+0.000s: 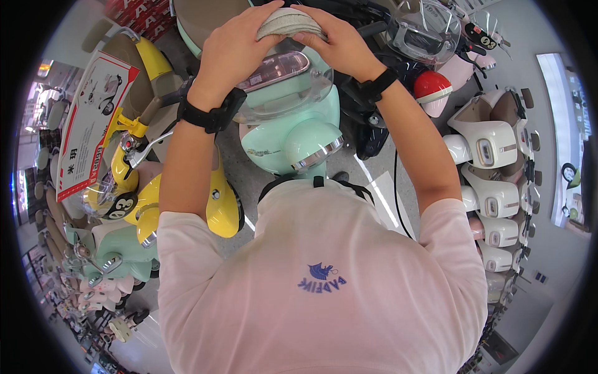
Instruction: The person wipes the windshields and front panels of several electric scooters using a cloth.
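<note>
Both of my hands hold a folded, light grey cloth (292, 22) near the top of the view. My left hand (236, 46) grips its left end, and my right hand (334, 39) grips the right end with the thumb underneath. Beneath the cloth stands a mint-green electric scooter (289, 126) with a rounded, chrome-rimmed front lamp housing (314, 145). Its dash display (275, 70) and clear windshield (289, 105) lie just below my hands. Whether the cloth touches the scooter I cannot tell.
A yellow scooter (223, 201) stands close on the left, with a printed sign board (96, 126) clamped to its handlebar. Dark scooter parts (371, 133) and a red-and-white rounded cover (432, 86) are at the right. Several white scooter front panels (497, 145) line the right wall.
</note>
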`<state>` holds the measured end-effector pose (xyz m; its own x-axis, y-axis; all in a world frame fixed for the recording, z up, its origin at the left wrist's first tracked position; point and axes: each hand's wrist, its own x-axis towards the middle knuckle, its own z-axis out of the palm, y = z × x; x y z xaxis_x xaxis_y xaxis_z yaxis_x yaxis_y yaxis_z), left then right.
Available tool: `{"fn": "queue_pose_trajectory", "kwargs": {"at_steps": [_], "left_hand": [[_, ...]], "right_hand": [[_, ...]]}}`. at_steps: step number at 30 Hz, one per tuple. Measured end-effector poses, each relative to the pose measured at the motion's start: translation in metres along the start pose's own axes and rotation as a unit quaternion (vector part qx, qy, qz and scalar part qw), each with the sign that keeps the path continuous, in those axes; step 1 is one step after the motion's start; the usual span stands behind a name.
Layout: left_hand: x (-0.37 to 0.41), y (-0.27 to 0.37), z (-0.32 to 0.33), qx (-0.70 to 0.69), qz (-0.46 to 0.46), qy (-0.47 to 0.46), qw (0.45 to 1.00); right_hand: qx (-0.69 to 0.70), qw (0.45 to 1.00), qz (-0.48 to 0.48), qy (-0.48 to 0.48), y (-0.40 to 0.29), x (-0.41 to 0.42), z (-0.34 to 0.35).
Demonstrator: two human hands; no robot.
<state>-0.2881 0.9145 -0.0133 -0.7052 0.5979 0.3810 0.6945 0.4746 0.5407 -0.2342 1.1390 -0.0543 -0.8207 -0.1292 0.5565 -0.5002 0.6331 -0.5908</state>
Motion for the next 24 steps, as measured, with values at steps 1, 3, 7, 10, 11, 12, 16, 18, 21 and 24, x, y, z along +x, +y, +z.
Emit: {"fn": "queue_pose_trajectory", "kwargs": {"at_steps": [1,3,7,10,11,12,16,18,21,24], "left_hand": [[0.002,-0.001,-0.004,-0.018,-0.015,-0.012,1.0],[0.006,-0.007,-0.011,-0.053,-0.045,-0.038,0.997],[0.03,-0.067,-0.026,-0.199,-0.019,-0.177,0.964],[0.06,-0.052,-0.069,-0.101,-0.028,-0.284,0.953],[0.062,-0.055,-0.073,-0.097,-0.029,-0.269,0.958],[0.067,-0.059,-0.073,-0.097,-0.027,-0.258,0.961],[0.063,-0.12,-0.044,-0.068,0.02,-0.22,0.973],[0.069,-0.122,-0.03,-0.069,0.005,-0.262,0.963],[0.049,-0.139,-0.005,-0.032,-0.048,-0.304,0.951],[0.034,-0.155,0.023,-0.051,-0.084,-0.375,0.922]], "right_hand": [[0.005,0.999,0.021,-0.046,-0.001,0.005,-0.005],[0.017,0.988,0.066,-0.136,0.0,0.018,-0.017],[-0.012,0.958,0.095,-0.271,-0.005,0.063,-0.031],[-0.059,0.95,0.041,-0.304,-0.025,0.097,-0.043],[-0.069,0.947,0.02,-0.314,-0.022,0.108,-0.041],[-0.064,0.942,-0.004,-0.329,-0.014,0.117,-0.041],[-0.067,0.901,-0.079,-0.421,0.008,0.149,-0.018],[-0.116,0.9,-0.076,-0.413,0.067,0.141,0.015],[-0.067,0.875,-0.079,-0.473,0.082,0.132,0.046],[-0.068,0.841,-0.071,-0.532,0.097,0.113,0.069]]}}
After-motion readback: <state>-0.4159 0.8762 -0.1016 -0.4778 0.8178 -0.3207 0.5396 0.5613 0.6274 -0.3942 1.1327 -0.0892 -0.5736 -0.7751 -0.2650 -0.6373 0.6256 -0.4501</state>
